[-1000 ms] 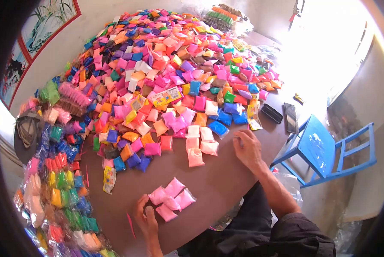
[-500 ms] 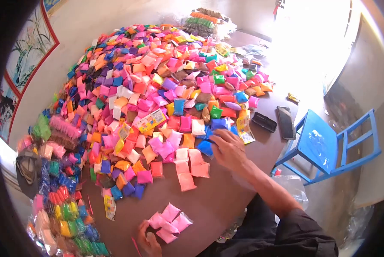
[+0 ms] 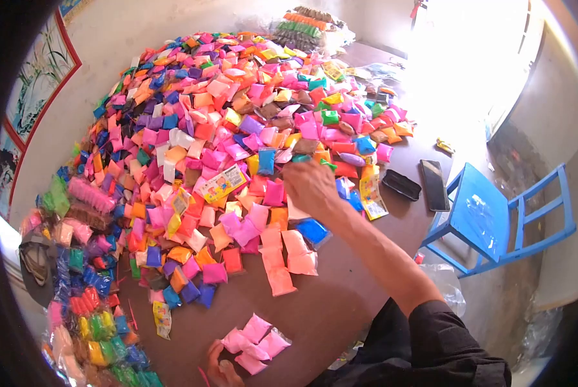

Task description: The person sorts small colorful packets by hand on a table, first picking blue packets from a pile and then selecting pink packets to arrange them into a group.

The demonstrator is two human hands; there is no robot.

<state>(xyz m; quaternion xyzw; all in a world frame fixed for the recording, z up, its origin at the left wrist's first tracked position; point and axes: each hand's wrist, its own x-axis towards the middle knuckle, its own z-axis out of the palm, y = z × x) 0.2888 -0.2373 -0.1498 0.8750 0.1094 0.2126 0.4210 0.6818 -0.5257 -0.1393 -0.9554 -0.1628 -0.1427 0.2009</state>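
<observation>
Near the table's front edge, my left hand (image 3: 223, 369) rests beside a small group of light pink packets (image 3: 255, 343), its fingers at their left edge and the thumb apart. My right hand (image 3: 311, 190) reaches over the front of the large pile of coloured packets (image 3: 218, 129). Its fingertips are hidden among the packets, close to a light blue one (image 3: 266, 161). Peach-pink packets (image 3: 278, 263) lie joined in strips on the table below this hand. A blue packet (image 3: 312, 230) lies just under the wrist.
Printed yellow cards (image 3: 371, 193) lie among the packets and at the pile's edge. A black open case (image 3: 401, 186) and a phone (image 3: 435, 185) are at the right. A blue chair (image 3: 479, 209) stands beside the table. Bundled packets (image 3: 99, 322) fill the left side.
My right hand has moved left and up across the pile, away from the blue packets. My left hand stays beside the pink packets. The view has shifted slightly.
</observation>
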